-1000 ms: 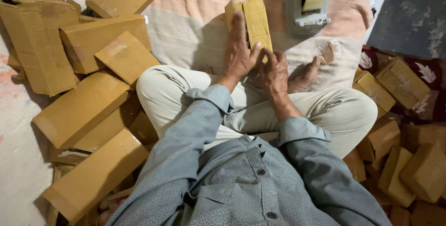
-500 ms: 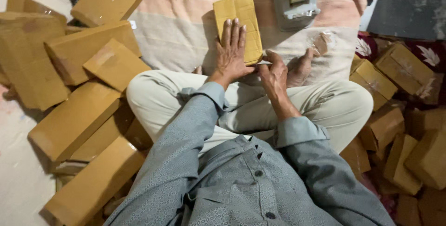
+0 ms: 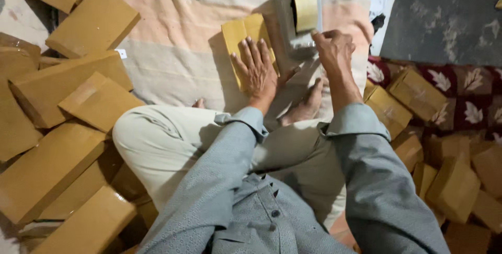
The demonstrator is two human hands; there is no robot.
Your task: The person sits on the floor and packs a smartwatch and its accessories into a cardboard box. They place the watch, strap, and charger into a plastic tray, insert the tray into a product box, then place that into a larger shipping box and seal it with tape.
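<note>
- On the striped cloth (image 3: 178, 50), our left hand (image 3: 257, 71) lies flat, fingers spread, pinning the small cardboard box (image 3: 241, 34) steady.
- Our right hand (image 3: 334, 50) reaches the tape dispenser (image 3: 299, 13), fingers seemingly pinched on tape.

Single head-worn view, looking steeply down from close above the seated person's lap and forearms; floor blanket (image 3: 178, 50) ahead, cardboard boxes (image 3: 94, 24) both sides. No second view.

Looking at matt brown cardboard on the small box (image 3: 246, 39) and smooth grey plastic on the tape dispenser (image 3: 293, 11). Showing glossy yellowish tape roll (image 3: 305, 7); lying on soft woven cloth blanket (image 3: 178, 50).
</note>
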